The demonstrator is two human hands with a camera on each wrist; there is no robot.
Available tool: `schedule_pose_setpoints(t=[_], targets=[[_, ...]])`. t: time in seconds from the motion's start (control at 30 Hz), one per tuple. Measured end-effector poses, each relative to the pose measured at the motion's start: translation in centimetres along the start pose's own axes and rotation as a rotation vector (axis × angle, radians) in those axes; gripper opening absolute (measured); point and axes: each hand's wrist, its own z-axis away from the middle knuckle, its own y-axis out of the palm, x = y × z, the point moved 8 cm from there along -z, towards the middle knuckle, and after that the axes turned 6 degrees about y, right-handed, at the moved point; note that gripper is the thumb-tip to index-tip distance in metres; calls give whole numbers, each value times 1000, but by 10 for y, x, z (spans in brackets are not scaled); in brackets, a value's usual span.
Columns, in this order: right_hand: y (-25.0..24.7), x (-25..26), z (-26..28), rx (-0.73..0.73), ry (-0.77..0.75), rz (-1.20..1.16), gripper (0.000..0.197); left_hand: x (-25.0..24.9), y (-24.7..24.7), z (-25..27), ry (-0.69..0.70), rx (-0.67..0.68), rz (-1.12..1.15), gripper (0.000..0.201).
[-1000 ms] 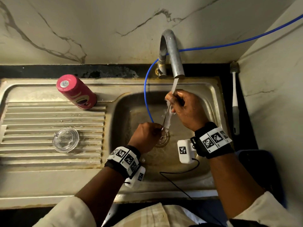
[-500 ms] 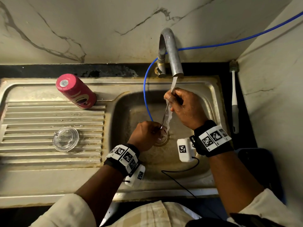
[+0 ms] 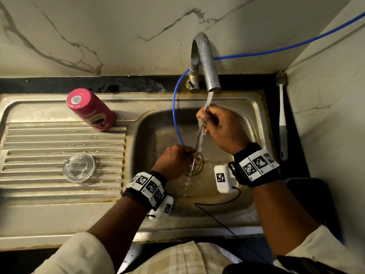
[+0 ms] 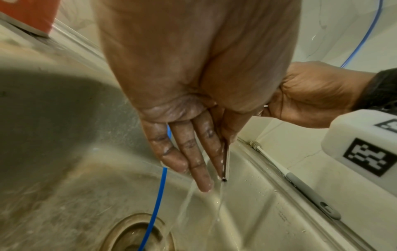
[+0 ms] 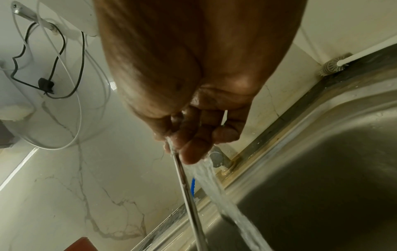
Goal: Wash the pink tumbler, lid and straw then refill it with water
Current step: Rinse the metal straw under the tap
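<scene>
A thin metal straw stands slanted in the sink basin under the running tap. My right hand grips its top end in the water stream, fingers curled round the straw. My left hand pinches the lower part between thumb and straight fingers, and water runs off the straw's open end. The pink tumbler stands upside down at the back of the drainboard. The clear lid lies flat on the drainboard ribs.
A blue hose curves from the wall down into the drain. A white-handled bottle brush lies on the dark counter right of the sink rim. A black cable trails from the right wrist camera over the basin.
</scene>
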Motion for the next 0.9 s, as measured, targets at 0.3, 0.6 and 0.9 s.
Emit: schedule_pose_setpoints(t=[0.3, 0.6, 0.9], targets=[[0, 3, 5, 3, -24, 2, 15, -3, 4, 4, 0, 5, -27, 18], [-2, 5, 6, -8, -51, 12, 18, -15, 0, 7, 42, -17, -72, 17], [34, -10, 9, 144, 127, -85, 14, -17, -14, 6, 142, -183, 90, 21]])
